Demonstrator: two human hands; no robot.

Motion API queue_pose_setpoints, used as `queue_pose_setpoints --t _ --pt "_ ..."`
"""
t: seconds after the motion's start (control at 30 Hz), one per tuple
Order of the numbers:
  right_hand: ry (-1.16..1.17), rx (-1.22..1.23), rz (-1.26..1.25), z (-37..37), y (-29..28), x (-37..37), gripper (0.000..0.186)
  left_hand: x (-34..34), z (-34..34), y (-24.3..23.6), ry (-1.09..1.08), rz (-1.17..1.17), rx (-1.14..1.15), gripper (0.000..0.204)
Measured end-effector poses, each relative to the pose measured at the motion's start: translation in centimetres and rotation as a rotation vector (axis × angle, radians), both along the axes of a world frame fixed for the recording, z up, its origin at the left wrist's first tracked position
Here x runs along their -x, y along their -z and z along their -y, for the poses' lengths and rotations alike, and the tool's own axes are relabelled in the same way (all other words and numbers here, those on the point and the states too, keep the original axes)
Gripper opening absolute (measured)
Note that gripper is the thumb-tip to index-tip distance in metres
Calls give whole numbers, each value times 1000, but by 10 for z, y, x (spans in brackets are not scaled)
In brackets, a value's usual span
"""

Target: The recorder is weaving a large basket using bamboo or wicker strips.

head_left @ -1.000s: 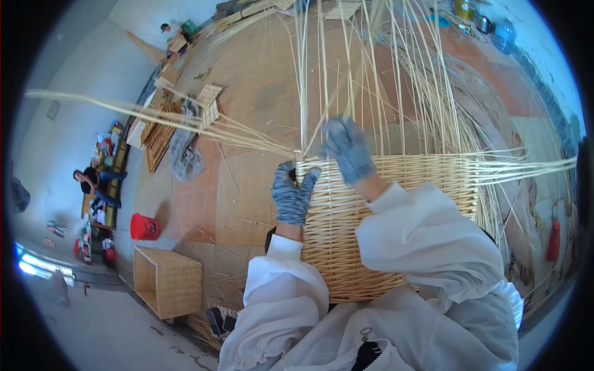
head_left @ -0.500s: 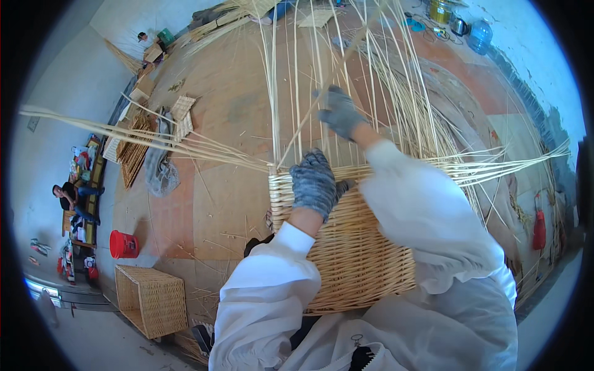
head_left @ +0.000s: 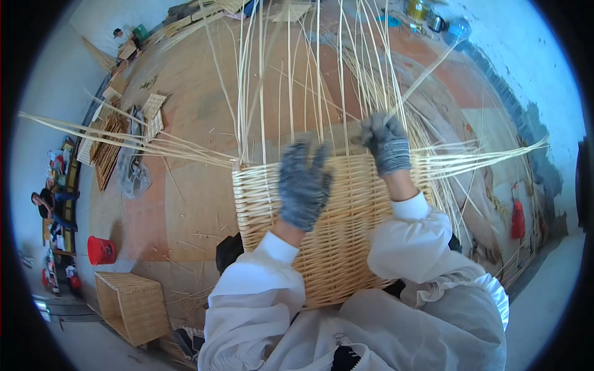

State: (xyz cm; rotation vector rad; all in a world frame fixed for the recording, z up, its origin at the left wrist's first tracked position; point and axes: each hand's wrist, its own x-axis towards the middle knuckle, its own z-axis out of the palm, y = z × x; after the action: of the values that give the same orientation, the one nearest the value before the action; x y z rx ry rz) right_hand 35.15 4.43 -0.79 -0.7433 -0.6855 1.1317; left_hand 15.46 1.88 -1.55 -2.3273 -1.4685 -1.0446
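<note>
A half-woven wicker basket [head_left: 346, 241] stands in front of me, with long pale upright stakes [head_left: 291, 80] rising from its rim. My left hand [head_left: 303, 185], in a grey glove, is spread flat against the woven wall just below the rim, fingers apart and holding nothing. My gloved right hand [head_left: 387, 143] is at the rim to the right, closed around a pale willow rod [head_left: 427, 74] that slants up and away. Loose weaving rods [head_left: 124, 139] stick out sideways from the rim on both sides.
A finished square wicker basket [head_left: 131, 306] sits on the floor at lower left, beside a red bucket [head_left: 101, 250]. Woven panels and rod bundles [head_left: 111, 148] lie farther left. A person [head_left: 49, 204] sits by the left wall. A red fire extinguisher [head_left: 517, 217] stands at right.
The view has swung left, so the basket sits more to the centre. My left hand moved from the rim's corner onto the woven wall. My right hand dropped from the stakes to the rim.
</note>
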Motion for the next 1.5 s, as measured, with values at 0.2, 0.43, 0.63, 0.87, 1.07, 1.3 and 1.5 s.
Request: queue_pose_setpoints --t 0.2,0.43,0.63,0.87,1.07,1.3,1.5 --pt "494 -347 1471 -103 34 -6 9 -69 -10 -31 -56 -411 873 83" --pt "295 393 -5 18 78 -93 21 -55 -6 18 -69 -128 503 63" --pt "282 473 420 92 45 -142 25 17 43 -18 65 648 42 51" --pt "-431 226 526 74 -5 40 23 121 7 7 93 1025 524 51" --pt "99 -612 1517 36 -51 171 11 139 -3 26 -28 1031 488 51" --pt "-11 -365 1581 -17 -79 195 21 146 -13 29 247 1137 652 46" --pt "-329 -464 1753 10 -112 253 23 154 -24 57 538 2021 701 44"
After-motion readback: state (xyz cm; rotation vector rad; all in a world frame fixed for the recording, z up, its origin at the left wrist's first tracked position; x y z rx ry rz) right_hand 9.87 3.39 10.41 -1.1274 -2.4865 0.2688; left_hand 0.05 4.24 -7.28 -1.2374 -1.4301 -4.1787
